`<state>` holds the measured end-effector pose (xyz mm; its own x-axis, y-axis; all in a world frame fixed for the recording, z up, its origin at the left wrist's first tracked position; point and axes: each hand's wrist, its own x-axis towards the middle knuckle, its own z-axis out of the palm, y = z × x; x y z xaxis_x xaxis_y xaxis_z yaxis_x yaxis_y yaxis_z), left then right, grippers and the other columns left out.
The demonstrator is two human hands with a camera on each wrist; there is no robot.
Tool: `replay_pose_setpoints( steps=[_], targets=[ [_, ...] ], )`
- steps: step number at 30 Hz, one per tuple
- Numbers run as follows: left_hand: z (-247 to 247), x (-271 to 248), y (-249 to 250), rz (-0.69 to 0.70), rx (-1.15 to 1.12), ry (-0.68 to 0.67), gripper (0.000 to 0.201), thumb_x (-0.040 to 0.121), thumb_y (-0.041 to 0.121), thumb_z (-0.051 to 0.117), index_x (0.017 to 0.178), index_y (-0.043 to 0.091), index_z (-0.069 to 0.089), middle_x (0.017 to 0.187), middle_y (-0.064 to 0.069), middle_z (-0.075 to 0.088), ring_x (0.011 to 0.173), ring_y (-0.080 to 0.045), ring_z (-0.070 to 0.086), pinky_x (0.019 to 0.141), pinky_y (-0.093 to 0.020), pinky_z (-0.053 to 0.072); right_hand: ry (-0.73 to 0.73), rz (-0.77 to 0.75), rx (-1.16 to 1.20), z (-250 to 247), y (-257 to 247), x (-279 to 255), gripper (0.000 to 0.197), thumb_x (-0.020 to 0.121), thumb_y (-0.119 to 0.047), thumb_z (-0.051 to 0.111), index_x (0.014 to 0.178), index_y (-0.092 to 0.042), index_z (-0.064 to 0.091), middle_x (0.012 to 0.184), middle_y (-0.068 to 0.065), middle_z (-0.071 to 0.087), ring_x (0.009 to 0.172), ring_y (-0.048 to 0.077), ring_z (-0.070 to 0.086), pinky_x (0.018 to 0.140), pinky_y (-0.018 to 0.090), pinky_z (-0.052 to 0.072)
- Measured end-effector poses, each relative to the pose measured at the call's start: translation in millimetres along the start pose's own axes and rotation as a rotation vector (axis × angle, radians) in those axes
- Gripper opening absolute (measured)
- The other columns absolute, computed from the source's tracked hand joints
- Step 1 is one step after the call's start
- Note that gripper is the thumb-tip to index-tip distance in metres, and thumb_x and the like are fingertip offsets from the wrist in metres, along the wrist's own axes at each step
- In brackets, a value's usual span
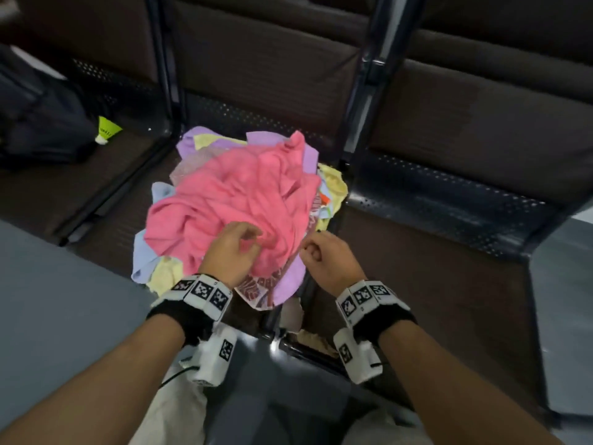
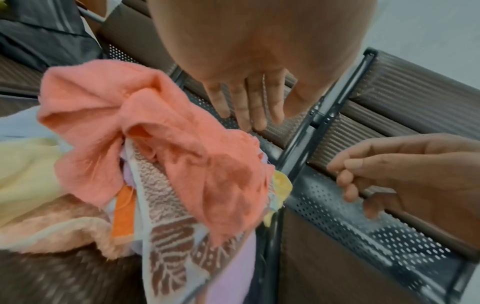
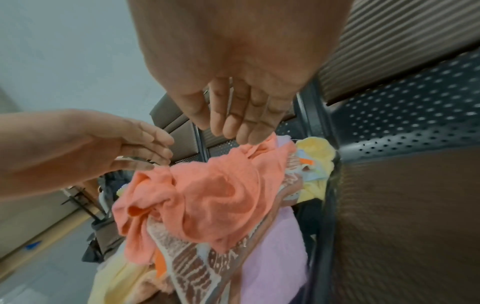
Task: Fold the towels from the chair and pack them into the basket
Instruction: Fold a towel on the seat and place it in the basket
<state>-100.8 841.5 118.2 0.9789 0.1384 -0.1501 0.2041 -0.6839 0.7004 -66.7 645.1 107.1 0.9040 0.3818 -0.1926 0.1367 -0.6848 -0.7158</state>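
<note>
Both forearms closest, wrist bands on. Left hand (image 1: 229, 248) just above pink towel (image 1: 231, 191), fingers (image 2: 249, 107) loosely extended, nothing pinched. Right hand (image 1: 324, 256) beside pile's right edge, fingers (image 3: 241, 121) relaxed, close together, empty. Pink towel crumpled on top of mixed towel heap (image 1: 288, 277) on chair seat (image 1: 442, 194). Basket not visible. Step, by judgement: picking the first towel. Next likely needs two corners found and pinched, towel lifted free of heap, no snagging layers below.

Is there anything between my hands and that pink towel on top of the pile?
Nothing visible. The pink towel lies on top of the pile, uncovered. Your left hand is already over its near edge, and your right hand is just beside it, both holding nothing.
</note>
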Motion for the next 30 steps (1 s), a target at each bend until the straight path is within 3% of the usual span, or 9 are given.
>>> replay_pose_setpoints(
  steps=[4,8,11,15,18,21,24,28,30],
  targets=[
    [17.4,29.5,-58.1,0.130,0.288,0.135,0.028,0.081,0.019,0.064,0.108,0.020,0.066,0.120,0.002,0.055,0.114,-0.021,0.045,0.097,-0.035,0.030,-0.033,-0.089,-0.039,53.3,21.6,45.8,0.031,0.085,-0.028,0.066,0.113,-0.017,0.057,0.097,-0.004,0.052,0.089,0.014,0.052,0.085,0.038,0.048],
    [48.9,44.2,-97.7,0.178,0.423,0.189,0.041,0.081,0.031,0.064,0.121,0.024,0.061,0.121,0.005,0.055,0.113,-0.022,0.042,0.088,-0.034,0.023,-0.134,-0.201,-0.179,90.2,51.6,82.3,0.070,0.075,-0.042,0.075,0.131,-0.016,0.043,0.118,0.003,0.049,0.112,0.020,0.046,0.100,0.036,0.036],
    [71.7,54.1,-106.4,0.272,0.429,0.275,0.026,0.086,0.032,0.061,0.110,0.025,0.067,0.106,0.004,0.061,0.104,-0.023,0.047,0.082,-0.036,0.026,-0.067,-0.294,-0.216,105.1,69.6,95.0,0.050,0.077,-0.037,0.074,0.117,-0.016,0.052,0.097,-0.006,0.050,0.097,0.019,0.052,0.088,0.034,0.040],
    [86.8,68.9,-102.1,0.347,0.315,0.378,0.020,0.088,0.032,0.059,0.100,0.021,0.071,0.095,0.001,0.063,0.098,-0.026,0.050,0.081,-0.038,0.030,0.113,-0.363,0.018,101.6,90.6,98.8,0.014,0.083,-0.023,0.071,0.092,-0.015,0.066,0.069,-0.014,0.055,0.067,0.002,0.050,0.066,0.013,0.039],
    [88.6,71.9,-87.5,0.371,0.228,0.387,0.023,0.088,0.035,0.058,0.102,0.023,0.071,0.092,0.000,0.064,0.095,-0.027,0.053,0.084,-0.041,0.040,0.249,-0.362,0.158,86.4,96.9,91.7,0.004,0.087,-0.019,0.066,0.085,-0.015,0.066,0.071,-0.010,0.059,0.068,0.000,0.050,0.068,0.014,0.039],
    [93.0,65.4,-57.2,0.434,-0.026,0.354,0.020,0.087,0.032,0.062,0.096,0.018,0.073,0.088,0.000,0.067,0.085,-0.021,0.060,0.079,-0.036,0.046,0.407,-0.367,0.282,62.2,93.8,75.5,0.013,0.094,-0.015,0.054,0.082,-0.018,0.056,0.074,-0.012,0.053,0.072,0.006,0.048,0.071,0.024,0.040],
    [106.1,52.1,-17.7,0.479,-0.218,0.179,0.020,0.088,0.029,0.063,0.101,0.016,0.072,0.096,0.002,0.071,0.090,-0.013,0.063,0.084,-0.031,0.048,0.555,-0.288,0.429,34.8,89.3,48.3,0.025,0.100,-0.016,0.044,0.075,-0.020,0.048,0.067,-0.008,0.047,0.066,0.008,0.044,0.066,0.031,0.039],
    [131.6,39.1,-0.2,0.535,-0.130,0.010,0.054,0.073,0.043,0.074,0.119,0.019,0.060,0.108,0.010,0.057,0.097,-0.005,0.052,0.086,-0.019,0.040,0.675,-0.222,0.488,6.8,96.8,21.0,0.024,0.099,-0.017,0.047,0.079,-0.021,0.059,0.072,-0.008,0.058,0.067,-0.002,0.052,0.065,0.017,0.045],
    [142.0,31.7,-4.0,0.633,0.064,-0.011,0.054,0.071,0.036,0.077,0.119,0.017,0.059,0.103,0.009,0.054,0.093,-0.006,0.048,0.079,-0.016,0.033,0.730,-0.209,0.532,-1.5,108.0,4.5,0.024,0.098,-0.018,0.049,0.078,-0.022,0.063,0.074,-0.008,0.061,0.069,-0.002,0.055,0.067,0.017,0.046]
  ],
)
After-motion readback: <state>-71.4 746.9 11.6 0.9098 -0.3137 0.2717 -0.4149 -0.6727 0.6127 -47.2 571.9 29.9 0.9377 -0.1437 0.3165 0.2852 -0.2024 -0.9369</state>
